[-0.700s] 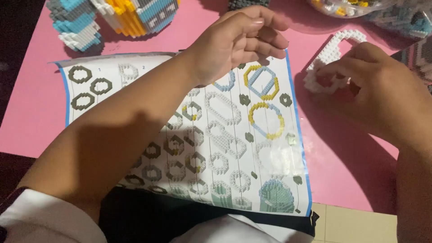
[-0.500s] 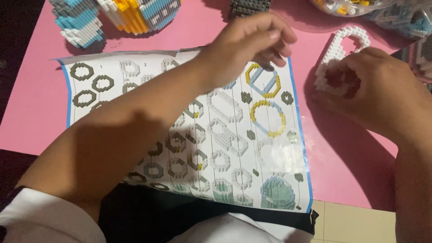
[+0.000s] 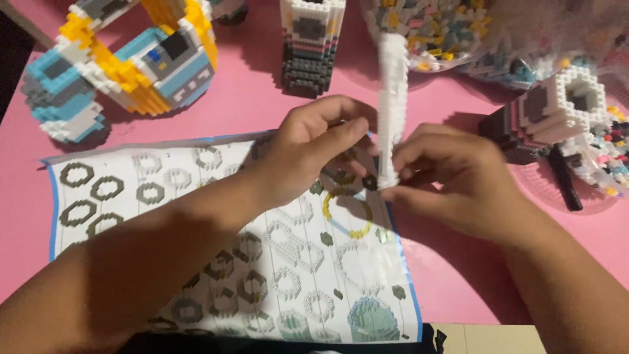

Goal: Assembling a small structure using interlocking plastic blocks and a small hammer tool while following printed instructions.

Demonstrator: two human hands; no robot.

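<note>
**Hands joined on white strip**

Both hands have come together since the earlier frames: then the left hand hovered over the sheet and the right hand rested apart at the table's right side on the white piece. That piece has changed from lying flat to standing on edge.

Head view:
- Right hand (image 3: 452, 180) pinches the lower end of the white strip (image 3: 391, 98) between thumb and fingers. The strip stands nearly upright and is motion-blurred.
- Left hand (image 3: 311, 147) is curled, fingertips touching the strip's lower part from the left. Whether it grips the strip or only steadies it cannot be told.
- Instruction sheet (image 3: 196, 262) lies flat on the pink table (image 3: 249, 105), under both hands.
- Blue-yellow model (image 3: 124, 59) stands at the upper left, well apart from the hands.
- Grey-white tower (image 3: 313, 42) stands just beyond the left hand.
- Hollow white block (image 3: 557, 105) lies at the right, near the right hand.
- Loose-brick tray (image 3: 432, 26) sits behind the strip.
</note>
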